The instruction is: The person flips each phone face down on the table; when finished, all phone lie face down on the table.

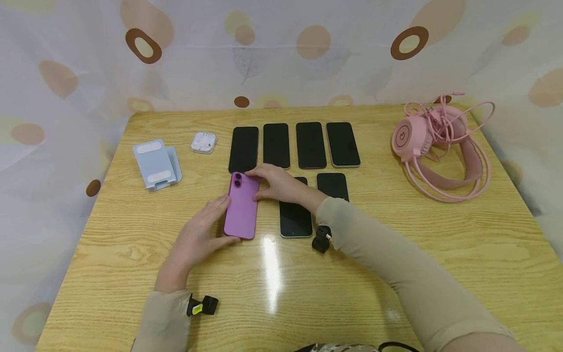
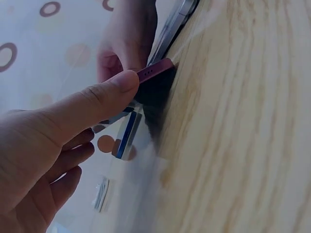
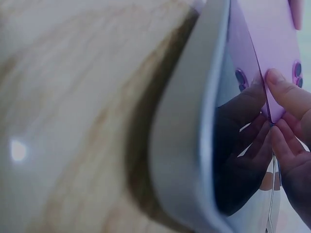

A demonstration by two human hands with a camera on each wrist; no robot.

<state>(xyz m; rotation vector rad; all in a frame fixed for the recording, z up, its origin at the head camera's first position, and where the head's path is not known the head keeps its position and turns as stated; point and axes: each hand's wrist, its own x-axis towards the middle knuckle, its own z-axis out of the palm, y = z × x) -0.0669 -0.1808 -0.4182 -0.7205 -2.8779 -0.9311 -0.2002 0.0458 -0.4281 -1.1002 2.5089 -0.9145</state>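
A purple smartphone [image 1: 242,215] has its back and two camera lenses facing up in the head view. My left hand [image 1: 198,237] holds its left side, with the thumb at the bottom edge. At the top right, my right hand [image 1: 281,183] pinches the phone between thumb and fingers. In the left wrist view the phone's bottom edge [image 2: 156,70] is tilted, its dark screen side turned toward the table. The right wrist view shows my right fingers [image 3: 286,92] at a corner, mirrored in the screen of a nearby silver-edged phone [image 3: 182,126].
Several dark-screened phones [image 1: 311,145] form a back row. Two more, a front phone [image 1: 295,217] and another phone [image 1: 332,185], lie partly under my right forearm. A blue phone stand [image 1: 156,164] and boxed earphones [image 1: 204,142] are at left; pink headphones [image 1: 411,137] lie at right.
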